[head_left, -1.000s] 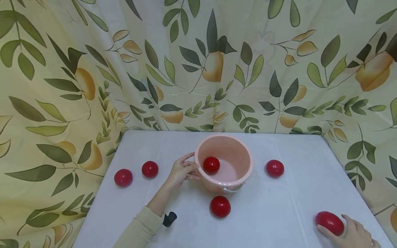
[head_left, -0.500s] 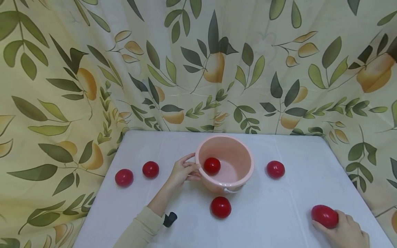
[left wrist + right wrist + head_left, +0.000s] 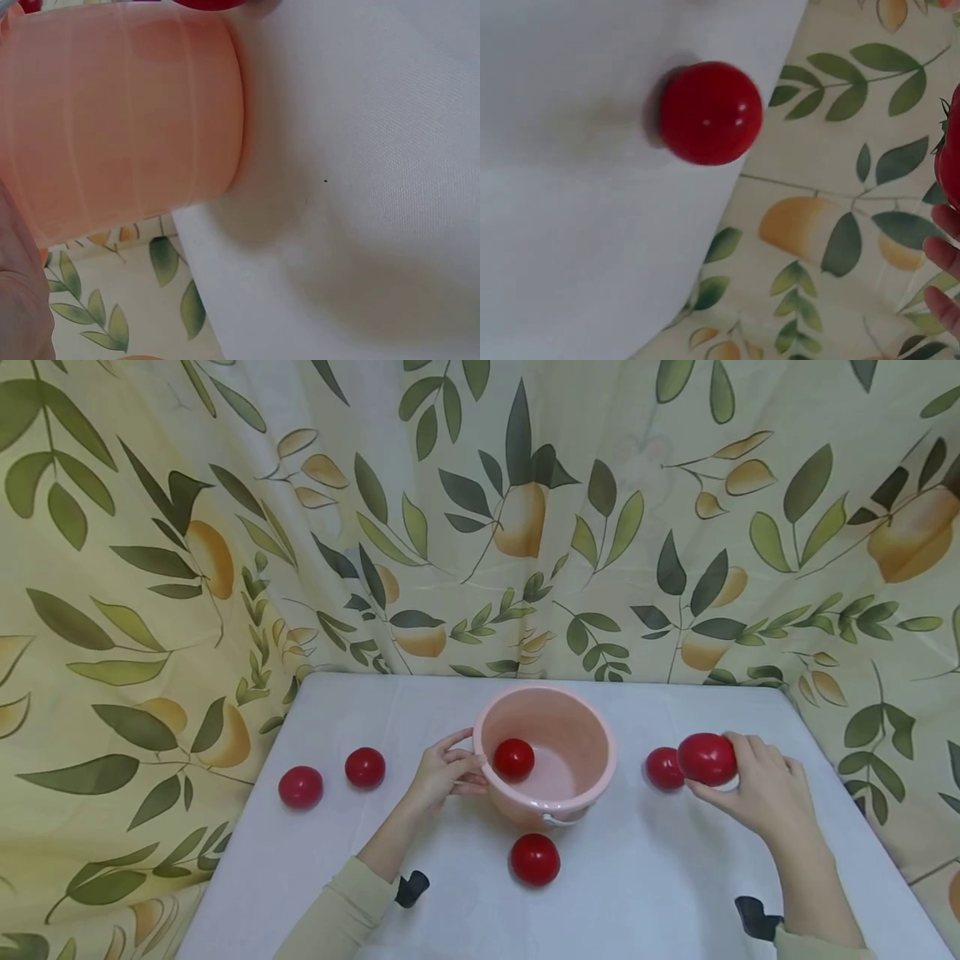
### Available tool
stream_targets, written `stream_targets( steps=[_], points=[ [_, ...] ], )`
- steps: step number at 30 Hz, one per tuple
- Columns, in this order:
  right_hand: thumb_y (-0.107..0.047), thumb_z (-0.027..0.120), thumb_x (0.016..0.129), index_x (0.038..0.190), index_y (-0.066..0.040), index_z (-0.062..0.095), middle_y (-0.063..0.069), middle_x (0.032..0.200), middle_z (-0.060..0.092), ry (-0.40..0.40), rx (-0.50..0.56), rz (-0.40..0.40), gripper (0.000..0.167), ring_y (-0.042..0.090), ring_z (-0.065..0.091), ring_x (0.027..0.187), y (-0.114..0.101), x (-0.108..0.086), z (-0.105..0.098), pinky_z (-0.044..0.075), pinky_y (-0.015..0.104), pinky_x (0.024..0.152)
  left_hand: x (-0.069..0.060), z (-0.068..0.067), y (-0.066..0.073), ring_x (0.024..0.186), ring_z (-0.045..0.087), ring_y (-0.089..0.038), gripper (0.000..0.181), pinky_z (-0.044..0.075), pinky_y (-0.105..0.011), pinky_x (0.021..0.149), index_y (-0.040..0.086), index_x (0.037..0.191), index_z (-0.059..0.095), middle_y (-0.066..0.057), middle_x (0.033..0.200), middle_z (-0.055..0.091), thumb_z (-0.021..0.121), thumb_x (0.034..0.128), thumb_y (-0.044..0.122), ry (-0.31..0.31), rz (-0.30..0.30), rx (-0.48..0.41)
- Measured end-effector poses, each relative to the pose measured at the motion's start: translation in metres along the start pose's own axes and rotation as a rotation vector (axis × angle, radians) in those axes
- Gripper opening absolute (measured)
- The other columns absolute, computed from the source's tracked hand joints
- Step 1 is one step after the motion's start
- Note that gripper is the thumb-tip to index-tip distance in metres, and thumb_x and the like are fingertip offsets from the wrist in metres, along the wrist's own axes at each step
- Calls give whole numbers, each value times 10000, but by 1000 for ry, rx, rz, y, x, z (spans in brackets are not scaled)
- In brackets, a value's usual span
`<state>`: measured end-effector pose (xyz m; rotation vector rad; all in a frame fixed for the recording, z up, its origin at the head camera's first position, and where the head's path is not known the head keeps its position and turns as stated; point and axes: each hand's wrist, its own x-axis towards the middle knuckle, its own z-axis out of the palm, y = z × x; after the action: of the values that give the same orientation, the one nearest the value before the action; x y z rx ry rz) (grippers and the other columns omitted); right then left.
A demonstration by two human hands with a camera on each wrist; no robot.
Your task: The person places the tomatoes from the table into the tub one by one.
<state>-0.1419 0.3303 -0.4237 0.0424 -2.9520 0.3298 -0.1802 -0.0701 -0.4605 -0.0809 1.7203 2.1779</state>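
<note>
A right hand (image 3: 768, 785), fingers and thumb curled round a tomato (image 3: 705, 758), has swept forward and inward from the near right part of the white surface (image 3: 637, 893) within the last half second. The move appears to leave the fruit lifted and nearer the pink bucket (image 3: 517, 806), left of that hand. Just past the carried fruit sits a second tomato (image 3: 663, 768), partly covered by it in the head view. The left hand (image 3: 442, 770), unmoved, grips the bucket's rim, with one tomato (image 3: 513, 760) inside. Another tomato (image 3: 535, 860) rests nearer the wearer, right of the left hand; two more, a far-left tomato (image 3: 301, 787) and its neighbor (image 3: 365, 768), lie to that hand's left. A leaf-and-fruit-print curtain (image 3: 480, 635) hangs behind the surface.
</note>
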Motion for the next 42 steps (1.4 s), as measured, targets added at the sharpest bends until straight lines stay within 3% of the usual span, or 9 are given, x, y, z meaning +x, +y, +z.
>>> stream_targets(
  steps=[8, 16, 29, 38, 42],
  points=[
    [-362, 830, 561, 1232, 37, 409, 278, 1169, 458, 8, -16, -157, 887, 444, 381, 1093, -55, 44, -15, 305, 671, 874, 1, 2, 0, 606, 657, -168, 569, 569, -368, 610, 75, 1350, 417, -50, 817, 634, 647, 831, 36, 14, 1, 20],
    [-376, 823, 557, 1244, -39, 455, 206, 1212, 487, -21, -27, -343, 850, 386, 409, 1135, -104, 69, 1, 334, 632, 920, 2, 2, 0, 619, 661, -177, 566, 569, -367, 615, 90, 1348, 426, -57, 826, 636, 653, 831, 53, 24, -8, 24],
    [-430, 823, 563, 1232, -89, 511, 124, 1201, 541, -147, -126, -643, 813, 306, 463, 1127, -152, 83, 51, 380, 567, 957, 1, 2, 1, 634, 664, -176, 574, 568, -356, 622, 114, 1352, 424, -60, 842, 636, 661, 830, 80, 20, -17, 32],
    [-527, 759, 622, 1285, -181, 500, 37, 1242, 546, -330, -331, -885, 791, 245, 466, 1151, -184, 81, 81, 373, 472, 997, 0, 0, 2, 663, 671, -194, 581, 567, -366, 633, 119, 1355, 417, -71, 864, 635, 667, 831, 113, 28, -25, 49],
    [-519, 763, 618, 1306, -222, 486, -5, 1249, 546, -365, -402, -939, 799, 212, 464, 1153, -192, 79, 86, 374, 438, 1001, -1, 0, 2, 670, 673, -199, 580, 568, -369, 633, 110, 1360, 411, -78, 875, 636, 662, 837, 120, 31, -24, 58]
  ],
)
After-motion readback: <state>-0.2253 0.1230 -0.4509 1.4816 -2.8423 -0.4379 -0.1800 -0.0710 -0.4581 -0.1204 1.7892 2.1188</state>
